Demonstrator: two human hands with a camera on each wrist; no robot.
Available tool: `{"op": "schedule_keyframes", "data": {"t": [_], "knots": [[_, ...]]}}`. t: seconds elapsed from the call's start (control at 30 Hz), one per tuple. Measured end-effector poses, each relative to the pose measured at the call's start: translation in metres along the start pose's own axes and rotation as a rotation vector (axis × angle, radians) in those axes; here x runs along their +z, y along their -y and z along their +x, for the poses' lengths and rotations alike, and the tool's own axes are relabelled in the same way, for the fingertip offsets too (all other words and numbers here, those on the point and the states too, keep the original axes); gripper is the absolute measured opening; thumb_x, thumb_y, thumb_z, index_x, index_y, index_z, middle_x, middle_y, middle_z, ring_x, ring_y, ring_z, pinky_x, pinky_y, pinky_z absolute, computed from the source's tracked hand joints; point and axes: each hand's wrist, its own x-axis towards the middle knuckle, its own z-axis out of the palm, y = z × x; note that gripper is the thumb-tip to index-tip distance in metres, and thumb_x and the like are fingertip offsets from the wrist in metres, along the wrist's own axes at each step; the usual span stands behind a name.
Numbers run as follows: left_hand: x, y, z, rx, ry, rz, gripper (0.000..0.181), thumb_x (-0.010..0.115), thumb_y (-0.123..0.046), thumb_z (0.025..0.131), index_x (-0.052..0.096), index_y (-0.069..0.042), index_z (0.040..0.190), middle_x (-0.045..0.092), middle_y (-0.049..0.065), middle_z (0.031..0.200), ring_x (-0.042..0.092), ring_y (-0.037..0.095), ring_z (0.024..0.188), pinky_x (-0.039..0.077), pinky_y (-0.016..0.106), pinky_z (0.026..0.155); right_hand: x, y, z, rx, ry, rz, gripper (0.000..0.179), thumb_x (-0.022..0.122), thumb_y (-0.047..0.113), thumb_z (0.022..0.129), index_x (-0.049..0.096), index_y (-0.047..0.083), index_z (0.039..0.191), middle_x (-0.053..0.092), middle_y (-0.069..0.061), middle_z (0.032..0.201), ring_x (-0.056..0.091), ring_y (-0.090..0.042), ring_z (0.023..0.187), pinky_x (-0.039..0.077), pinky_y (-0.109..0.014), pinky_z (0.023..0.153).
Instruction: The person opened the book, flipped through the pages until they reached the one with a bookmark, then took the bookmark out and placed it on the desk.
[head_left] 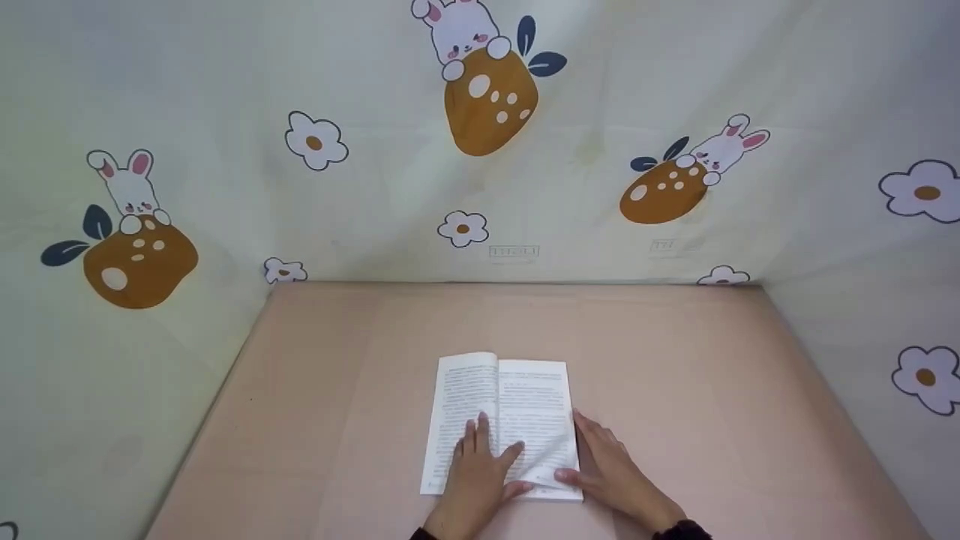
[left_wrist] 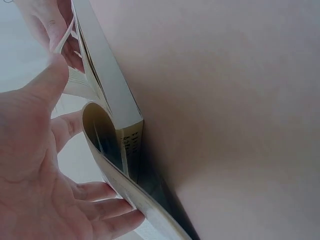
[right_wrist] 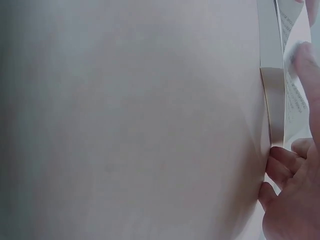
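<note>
An open book [head_left: 534,394] with printed pages lies on the table, its spine pointing away from me. My left hand [head_left: 477,480] rests across the left page and the middle fold, fingers spread, thumb at the bottom edge of the right page. At the right edge my right hand [head_left: 621,480] grips the book, thumb on the lower right page and fingers along the side. In the left wrist view the left pages [left_wrist: 142,197] bow up beside the thick page block [left_wrist: 112,75]. A page [right_wrist: 301,32] curves up near the right thumb in the right wrist view.
The table [head_left: 360,360] has a plain pinkish-brown cover. Behind it and at both sides hangs a pale cloth [head_left: 375,202] printed with rabbits, brown strawberries and flowers. Dark sleeve cuffs [head_left: 681,529] show at the wrists.
</note>
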Motion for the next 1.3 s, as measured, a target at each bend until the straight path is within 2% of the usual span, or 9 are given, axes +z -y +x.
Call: {"op": "schedule_keyframes", "data": {"t": [0.23, 0.47, 0.6, 0.77, 0.87, 1.1, 1.17, 1.3], "knots": [[-0.002, 0.0, 0.002, -0.039, 0.082, -0.057, 0.05, 0.055, -0.053, 0.082, 0.06, -0.024, 0.122, 0.036, 0.036, 0.136, 0.039, 0.053, 0.124, 0.044, 0.056, 0.094, 0.0, -0.003, 0.001, -0.024, 0.004, -0.016, 0.098, 0.067, 0.053, 0.077, 0.023, -0.001, 0.145, 0.035, -0.023, 0.145, 0.033, -0.045, 0.129, 0.025, -0.067, 0.1], [-0.002, -0.004, 0.004, -0.079, 0.079, -0.121, 0.04, 0.057, -0.041, 0.087, 0.061, -0.021, 0.121, 0.036, 0.036, 0.136, 0.038, 0.054, 0.124, 0.042, 0.059, 0.094, -0.001, -0.004, -0.001, -0.024, 0.024, 0.0, 0.102, 0.069, 0.053, 0.074, 0.021, -0.001, 0.146, 0.033, -0.023, 0.146, 0.032, -0.045, 0.13, 0.023, -0.067, 0.101], [-0.002, -0.01, 0.007, -0.14, 0.073, -0.15, 0.039, 0.058, -0.036, 0.088, 0.06, -0.016, 0.121, 0.036, 0.036, 0.136, 0.037, 0.055, 0.124, 0.04, 0.06, 0.094, -0.001, -0.003, 0.0, -0.019, 0.024, -0.017, 0.103, 0.069, 0.055, 0.073, 0.023, -0.001, 0.145, 0.033, -0.023, 0.146, 0.031, -0.046, 0.131, 0.024, -0.067, 0.101], [-0.008, -0.015, 0.013, -0.254, 0.097, -0.331, 0.036, 0.06, -0.026, 0.087, 0.06, -0.006, 0.117, 0.033, 0.037, 0.138, 0.03, 0.058, 0.126, 0.032, 0.067, 0.097, 0.0, -0.005, 0.0, -0.074, 0.003, -0.065, 0.096, 0.069, 0.056, 0.072, 0.032, 0.002, 0.143, 0.035, -0.022, 0.144, 0.035, -0.045, 0.128, 0.03, -0.066, 0.097], [-0.013, -0.013, 0.016, -0.29, 0.097, -0.426, 0.039, 0.061, -0.022, 0.087, 0.059, 0.002, 0.117, 0.033, 0.037, 0.138, 0.029, 0.058, 0.127, 0.031, 0.068, 0.097, -0.001, -0.005, 0.0, -0.112, -0.011, -0.09, 0.09, 0.069, 0.054, 0.073, 0.038, 0.004, 0.141, 0.037, -0.023, 0.143, 0.037, -0.044, 0.126, 0.032, -0.066, 0.094], [-0.018, -0.004, 0.017, -0.382, 0.097, -0.61, 0.05, 0.062, -0.021, 0.086, 0.052, 0.011, 0.123, 0.035, 0.032, 0.141, 0.03, 0.052, 0.129, 0.028, 0.065, 0.101, -0.003, -0.004, -0.002, -0.107, 0.016, -0.067, 0.086, 0.067, 0.055, 0.076, 0.038, 0.008, 0.141, 0.033, -0.021, 0.145, 0.033, -0.042, 0.129, 0.031, -0.065, 0.094], [-0.018, -0.002, 0.017, -0.412, 0.102, -0.633, 0.055, 0.061, -0.023, 0.087, 0.048, 0.013, 0.126, 0.036, 0.03, 0.141, 0.03, 0.05, 0.131, 0.027, 0.063, 0.103, -0.003, -0.004, -0.001, -0.102, 0.021, -0.063, 0.085, 0.067, 0.056, 0.076, 0.039, 0.008, 0.141, 0.033, -0.021, 0.145, 0.033, -0.042, 0.13, 0.031, -0.065, 0.094], [-0.017, 0.001, 0.017, -0.462, 0.087, -0.644, 0.063, 0.058, -0.03, 0.09, 0.041, 0.012, 0.132, 0.04, 0.034, 0.136, 0.036, 0.049, 0.128, 0.031, 0.059, 0.103, -0.004, -0.003, -0.001, -0.089, 0.036, -0.056, 0.085, 0.067, 0.055, 0.076, 0.038, 0.009, 0.141, 0.032, -0.02, 0.146, 0.032, -0.042, 0.13, 0.029, -0.065, 0.095]]}}
